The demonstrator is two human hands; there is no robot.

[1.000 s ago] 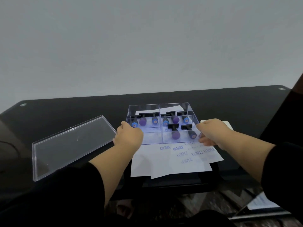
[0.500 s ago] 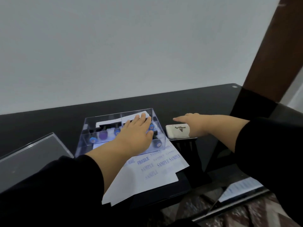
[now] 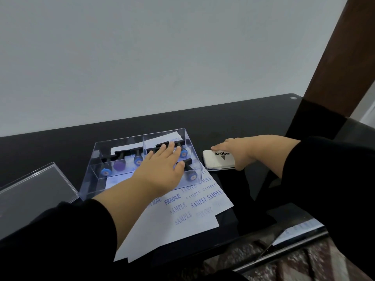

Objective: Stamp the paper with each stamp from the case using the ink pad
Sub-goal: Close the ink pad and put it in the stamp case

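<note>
A clear plastic case [image 3: 91, 179] stands on the far end of the white paper [image 3: 182, 222], which carries blue prints such as FRAGILE and SAMPLE. Several stamps lie in the case, among them a blue-capped one [image 3: 105, 172] and a purple-capped one [image 3: 119, 165]. My left hand [image 3: 162, 169] reaches into the case's right half, its straight fingers lying on the stamps there. The white Artline ink pad [image 3: 219, 161] sits closed to the right of the case. My right hand [image 3: 237, 153] holds it at its right end, fingers along the far edge, thumb at the near corner.
The case's clear lid [image 3: 30, 191] lies flat to the left. Everything rests on a black glass table [image 3: 253, 120] against a grey wall. A brown post [image 3: 334, 57] rises at the right. Papers [image 3: 300, 230] show below the table's near right edge.
Both hands left the case's sides. The left hand went into the case onto the stamps, and the right hand went right to the ink pad. My view swung right.
</note>
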